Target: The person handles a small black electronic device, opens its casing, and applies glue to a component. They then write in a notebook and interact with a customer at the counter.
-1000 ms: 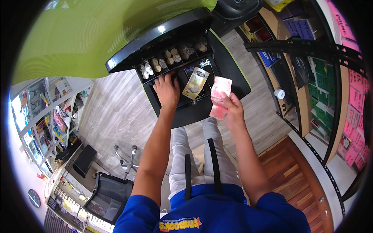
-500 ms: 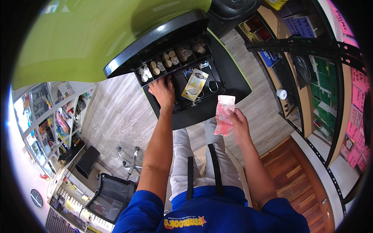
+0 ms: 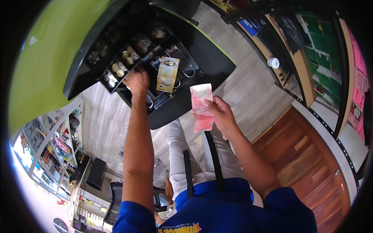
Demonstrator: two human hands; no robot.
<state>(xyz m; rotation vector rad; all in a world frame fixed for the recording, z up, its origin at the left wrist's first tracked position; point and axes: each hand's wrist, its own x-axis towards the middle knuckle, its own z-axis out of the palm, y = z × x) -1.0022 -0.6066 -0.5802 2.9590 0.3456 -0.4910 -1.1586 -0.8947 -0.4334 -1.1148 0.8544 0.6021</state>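
Observation:
An open black cash box [image 3: 153,104] rests on the black seat of a green-backed chair, in front of me. My left hand [image 3: 137,82] reaches into it, fingers curled at the front wall of the coin tray [image 3: 152,54], which looks tilted up; the fingertips are lost in shadow. Coins [image 3: 118,70] lie in the tray's compartments. To the right of that hand, a yellow banknote [image 3: 167,74] lies over the wire clips [image 3: 188,70] of the lower section. My right hand [image 3: 222,112] pinches a creased red banknote [image 3: 201,108] between thumb and fingers, above my lap.
The raised box lid [image 3: 83,58] leans toward the green chair back [image 3: 37,77]. Shelves with boxes and pink signs [image 3: 357,105] stand at the right, by a wooden door [image 3: 307,159]. A glass display case [image 3: 50,143] is at the left.
The view has turned, shifting the scene leftward. The coin tray now looks more tilted, with my left hand at its front. My right hand still holds the red banknote.

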